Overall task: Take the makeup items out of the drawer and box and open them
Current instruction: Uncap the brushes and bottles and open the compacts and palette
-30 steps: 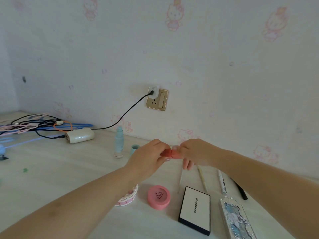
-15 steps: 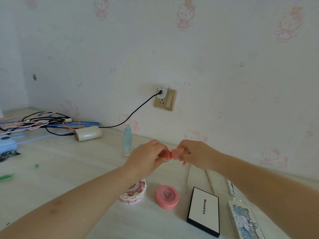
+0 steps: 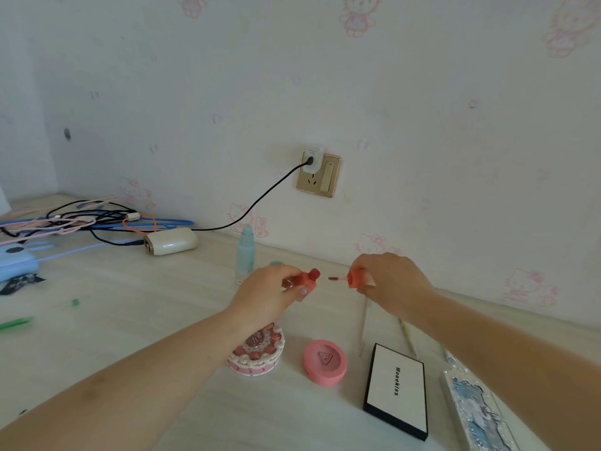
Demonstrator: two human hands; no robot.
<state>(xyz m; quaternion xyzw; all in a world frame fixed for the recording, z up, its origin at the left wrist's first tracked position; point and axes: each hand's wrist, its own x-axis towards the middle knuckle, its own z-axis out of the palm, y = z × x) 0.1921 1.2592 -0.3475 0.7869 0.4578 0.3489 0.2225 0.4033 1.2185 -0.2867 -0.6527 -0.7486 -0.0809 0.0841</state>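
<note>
Over a pale desk (image 3: pixel 136 323) the left hand (image 3: pixel 265 296) pinches the coral tube (image 3: pixel 304 281), mouth toward the right hand (image 3: pixel 390 281), whose fingers close on its cap (image 3: pixel 355 278), wand tip just clear of the mouth, probably to avoid smearing.

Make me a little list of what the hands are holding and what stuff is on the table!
left hand: holds the coral lip gloss tube, open
right hand: holds the cap with its wand pulled out
tube and wand: apart, a small gap between
under the hands: cake-shaped case, round pink compact, white Mooekiss palette, all shut
far right: sparkly blue case
by the wall: pale blue bottle, upright
far left: white charger, tangled cables
</note>
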